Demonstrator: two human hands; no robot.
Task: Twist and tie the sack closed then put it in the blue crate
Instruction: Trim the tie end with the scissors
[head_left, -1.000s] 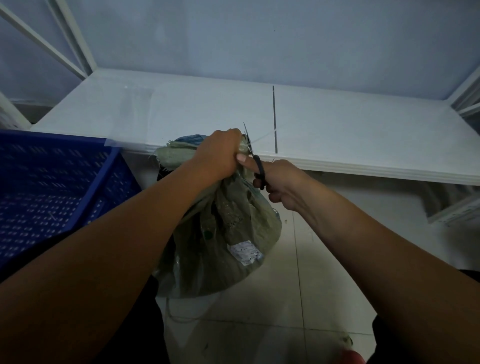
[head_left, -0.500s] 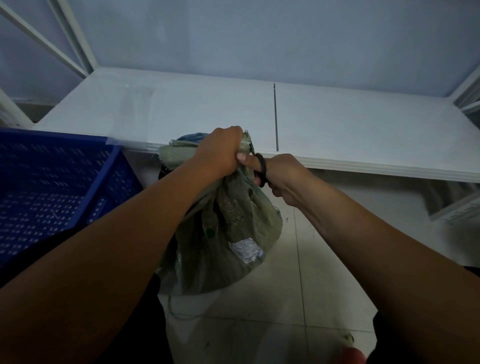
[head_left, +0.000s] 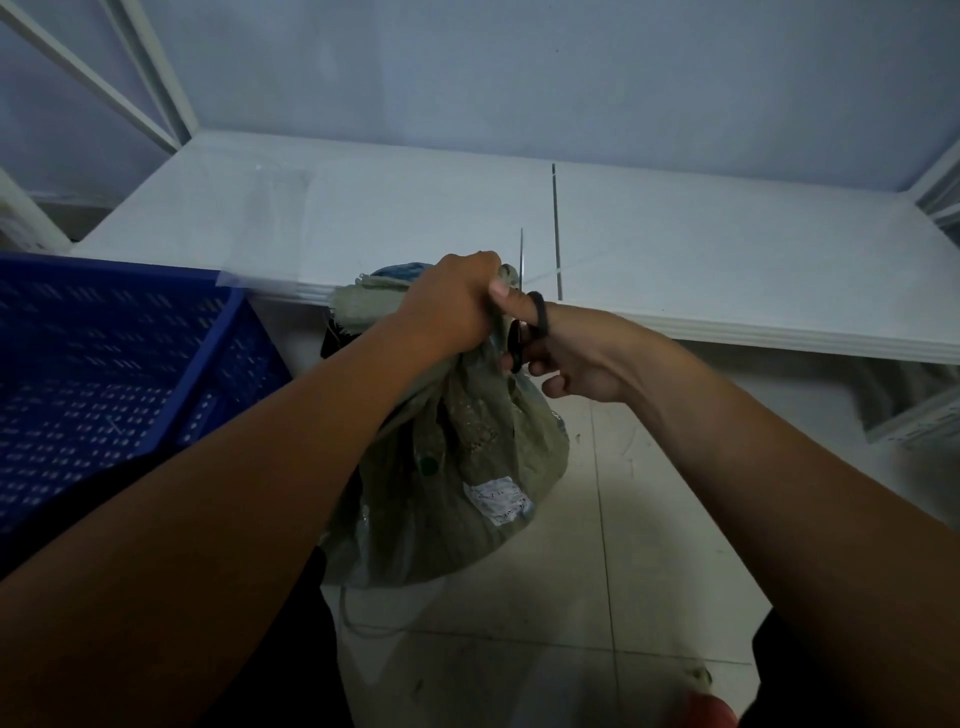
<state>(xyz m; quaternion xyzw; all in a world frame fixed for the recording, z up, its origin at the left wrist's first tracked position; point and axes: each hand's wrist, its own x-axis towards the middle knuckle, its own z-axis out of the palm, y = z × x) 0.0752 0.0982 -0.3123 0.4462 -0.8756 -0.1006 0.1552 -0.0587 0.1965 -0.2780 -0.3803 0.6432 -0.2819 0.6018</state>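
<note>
Head cam, only view. Looking down over both forearms at a grey-green sack (head_left: 457, 467), hanging/standing w/ its base at the tiled floor (head_left: 649, 597), just in front of the white shelf board (head_left: 675, 270). Sitting to the left: blue crate (head_left: 104, 374), perforated walls, its near corner just beside the sack's neck, not touching as far as can be told. Running across behind the hands: shelf board's front edge, w/ a dark seam (head_left: 556, 228) cutting it front to back. Rising at top left: white frame struts (head_left: 104, 88). Showing at bottom edge: something reddish (head_left: 711, 714), too cropped to ID.

Blocking the straight path from sack to crate: left forearm, crossing diagonally over the crate's right wall and covering part of the sack's left side.

Sack's long axis: running roughly vertical, neck pointing up toward the shelf edge, bulging belly down toward the floor. White label (head_left: 501, 501) facing camera on lower right side. Bunched mouth fabric flaring out left of the fist.

Left hand (head_left: 452, 306): fingers closed tight, gripping the gathered sack neck. Right hand (head_left: 576, 353): fingers curled through the black loops of scissors (head_left: 524, 322), holding them just right of the neck, thin blades (head_left: 521, 254) pointing up past the left fist. Thin pale strand (head_left: 571, 262) stretching out from the neck toward upper right over the shelf; can't tell blade contact.
</note>
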